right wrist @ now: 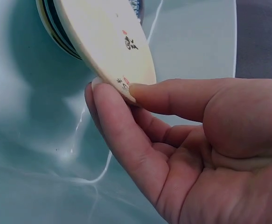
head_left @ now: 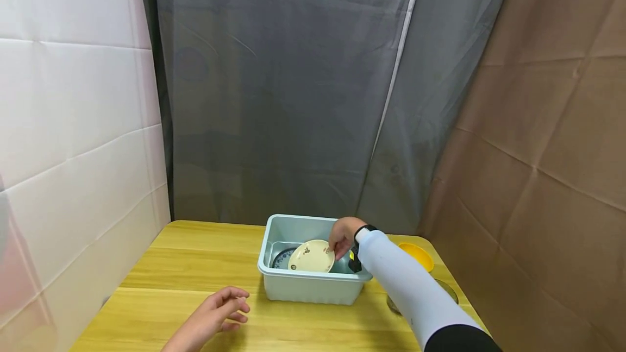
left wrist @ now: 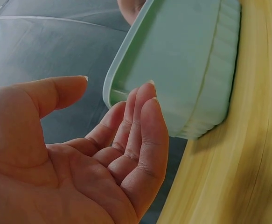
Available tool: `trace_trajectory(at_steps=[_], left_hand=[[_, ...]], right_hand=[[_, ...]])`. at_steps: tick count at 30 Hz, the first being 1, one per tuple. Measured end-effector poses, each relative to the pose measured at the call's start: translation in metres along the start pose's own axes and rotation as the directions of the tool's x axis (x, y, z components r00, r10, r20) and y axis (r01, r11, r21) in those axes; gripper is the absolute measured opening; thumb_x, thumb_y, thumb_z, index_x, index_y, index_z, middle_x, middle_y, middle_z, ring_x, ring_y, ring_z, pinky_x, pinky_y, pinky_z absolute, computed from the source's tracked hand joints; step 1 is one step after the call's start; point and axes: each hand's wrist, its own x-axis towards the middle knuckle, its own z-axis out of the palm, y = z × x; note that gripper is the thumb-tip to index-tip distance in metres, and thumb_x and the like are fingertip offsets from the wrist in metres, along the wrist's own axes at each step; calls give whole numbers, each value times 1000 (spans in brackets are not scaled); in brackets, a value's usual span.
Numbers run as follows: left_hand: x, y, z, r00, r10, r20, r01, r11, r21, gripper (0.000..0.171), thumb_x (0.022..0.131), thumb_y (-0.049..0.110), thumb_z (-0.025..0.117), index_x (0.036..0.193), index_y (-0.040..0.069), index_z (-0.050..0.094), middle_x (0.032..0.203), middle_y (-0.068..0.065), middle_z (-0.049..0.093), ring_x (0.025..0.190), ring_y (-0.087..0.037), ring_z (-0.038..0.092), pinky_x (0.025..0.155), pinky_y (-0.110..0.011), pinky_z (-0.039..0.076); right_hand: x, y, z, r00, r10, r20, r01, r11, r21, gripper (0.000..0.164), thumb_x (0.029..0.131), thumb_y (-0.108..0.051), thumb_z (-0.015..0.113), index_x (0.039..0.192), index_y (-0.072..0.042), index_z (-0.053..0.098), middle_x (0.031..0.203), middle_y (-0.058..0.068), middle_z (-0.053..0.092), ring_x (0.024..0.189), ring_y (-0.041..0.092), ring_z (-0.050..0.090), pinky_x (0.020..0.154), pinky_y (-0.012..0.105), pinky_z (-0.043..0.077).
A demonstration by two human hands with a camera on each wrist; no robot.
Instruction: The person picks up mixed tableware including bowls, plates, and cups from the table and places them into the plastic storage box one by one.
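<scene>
Inside the pale green plastic basin (head_left: pixel 313 288), a cream plate (head_left: pixel 311 257) with small printed motifs leans at a tilt. My right hand (head_left: pixel 343 237) reaches over the basin's right side and pinches the plate's rim between thumb and fingers, as the right wrist view shows at the cream plate (right wrist: pixel 115 42). Under and left of it lies a dark blue patterned dish (head_left: pixel 282 258), partly hidden. My left hand (head_left: pixel 215 314) hovers over the table in front of the basin to the left, fingers loosely bent and holding nothing; the left wrist view has its palm (left wrist: pixel 80 172) facing the basin wall.
On the wooden table (head_left: pixel 205 254), an orange bowl (head_left: pixel 417 256) stands right of the basin. A glass dish (head_left: pixel 447 290) lies nearer, partly behind my right sleeve (head_left: pixel 411 276). Grey cloth (head_left: pixel 283 96) hangs behind the table, with white and brown cloth at the sides.
</scene>
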Motion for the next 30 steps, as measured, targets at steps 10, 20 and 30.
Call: trace_trajectory(at_steps=[10, 20, 30], left_hand=[[2, 2, -1, 1000, 1, -16, -1, 1000, 6, 45, 117, 29, 56, 142, -9, 56, 116, -11, 69, 106, -28, 72, 92, -46, 63], [1, 4, 0, 999, 38, -12, -38, 999, -7, 44, 117, 26, 55, 141, -10, 56, 116, -11, 69, 107, -29, 72, 94, -47, 63], [3, 5, -1, 999, 32, -26, -32, 999, -2, 43, 118, 26, 55, 141, -10, 56, 116, -11, 69, 106, -28, 72, 92, -45, 63]], right_hand=[[6, -6, 7, 1000, 9, -21, -9, 1000, -6, 15, 106, 7, 64, 112, 16, 74, 102, 26, 80, 81, 25, 79, 96, 34, 63], [13, -11, 9, 1000, 4, 27, -3, 1000, -31, 14, 106, 7, 63, 108, 15, 74, 100, 24, 80, 80, 24, 78, 98, 34, 62], [17, -7, 6, 999, 17, 41, -16, 999, -33, 16, 105, 5, 66, 114, 15, 75, 109, 25, 79, 95, 27, 80, 108, 37, 58]])
